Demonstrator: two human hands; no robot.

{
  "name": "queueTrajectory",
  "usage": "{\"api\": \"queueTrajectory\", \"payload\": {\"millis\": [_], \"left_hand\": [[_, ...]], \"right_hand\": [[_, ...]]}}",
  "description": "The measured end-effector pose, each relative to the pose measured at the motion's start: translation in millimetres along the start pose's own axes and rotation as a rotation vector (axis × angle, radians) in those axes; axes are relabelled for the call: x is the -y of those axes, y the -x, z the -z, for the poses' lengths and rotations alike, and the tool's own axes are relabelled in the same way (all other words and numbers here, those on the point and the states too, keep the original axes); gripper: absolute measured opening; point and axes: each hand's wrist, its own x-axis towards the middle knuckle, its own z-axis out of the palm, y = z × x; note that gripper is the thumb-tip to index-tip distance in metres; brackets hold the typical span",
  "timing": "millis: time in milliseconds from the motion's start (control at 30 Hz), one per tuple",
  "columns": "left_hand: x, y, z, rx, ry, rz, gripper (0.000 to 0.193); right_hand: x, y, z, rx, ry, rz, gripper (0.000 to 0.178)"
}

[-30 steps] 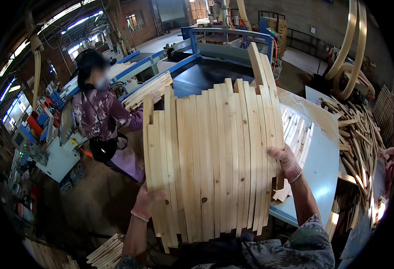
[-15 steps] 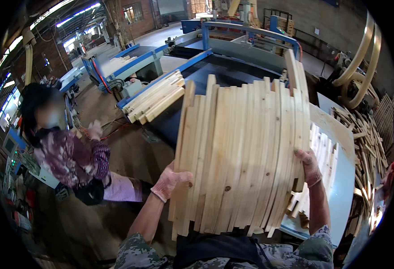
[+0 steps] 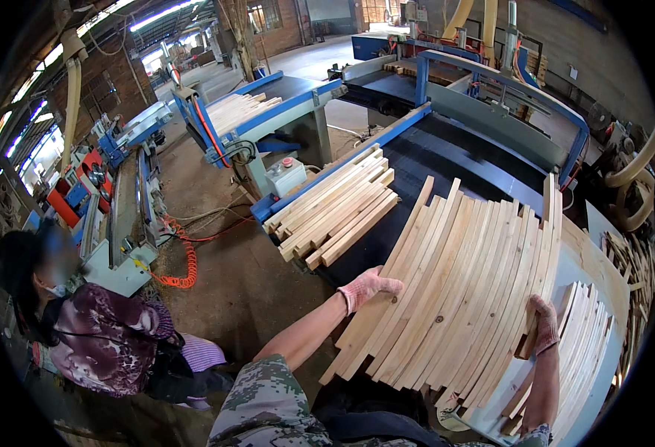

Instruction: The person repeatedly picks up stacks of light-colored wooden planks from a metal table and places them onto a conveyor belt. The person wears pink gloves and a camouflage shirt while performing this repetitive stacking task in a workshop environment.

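In the head view, the left hand (image 3: 371, 289) is closed on the left edge of a row of sticks (image 3: 454, 294), thumb on top, fingers hidden. The right hand (image 3: 545, 324) clasps the opposite edge. The row slants before the body, near a dark belt (image 3: 465, 153) bearing another pile (image 3: 335, 205).

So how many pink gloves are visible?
2: one on the left hand, one on the right hand, gripping opposite sides of the wooden strips. The co-worker, hands unseen, may have more.
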Motion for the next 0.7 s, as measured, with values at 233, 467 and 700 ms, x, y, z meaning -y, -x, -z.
{"api": "queueTrajectory", "payload": {"millis": [233,467,700], "left_hand": [[-8.6,-67.5,31.8,-0.063,-0.204,0.174,0.042],[-19.3,-129.6,62.1,-0.021,-0.201,0.103,0.078],[-93.3,-159.8,13.9,-0.254,-1.358,0.287,0.080]], "right_hand": [[-34.0,-68.5,-31.6,-0.109,-0.025,-0.307,0.036],[-29.2,-108.9,-43.9,-0.083,-0.180,-0.222,0.037],[-14.6,-112.1,-54.7,-0.114,-0.120,-0.261,0.038]]}}
